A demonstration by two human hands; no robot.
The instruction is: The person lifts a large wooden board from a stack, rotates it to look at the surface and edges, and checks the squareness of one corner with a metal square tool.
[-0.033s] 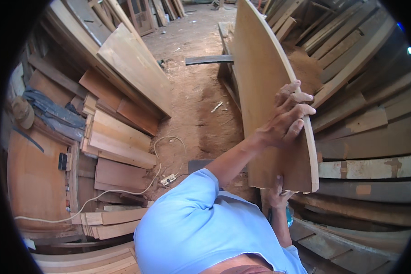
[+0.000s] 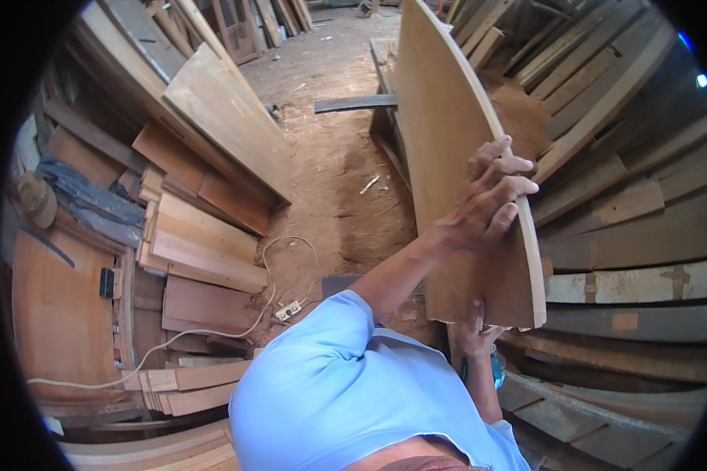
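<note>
A large flat wooden panel (image 2: 448, 141) stands on its edge, running from close in front of me to the far end. My left hand (image 2: 491, 192) is closed over its upper long edge, fingers bent across to the far side. At the near end, my right hand (image 2: 479, 337) grips the panel's lower corner, the thumb flat against its face; the other fingers are mostly hidden. Beside my right wrist a teal object (image 2: 497, 370) shows in part, its kind unclear. The panel's far part rests against or beside a low wooden stand (image 2: 386, 129); the contact is hidden.
Stacked boards (image 2: 204, 243) and a leaning panel (image 2: 228, 118) line the left. More planks (image 2: 628, 282) lean along the right. A pale cord (image 2: 204, 331) with a socket block (image 2: 289, 310) lies on the dirt floor. A dark strip (image 2: 353, 104) juts out beside the panel.
The view has shifted very slightly, so the panel and both hands sit a little further left in the picture. Both grips look the same.
</note>
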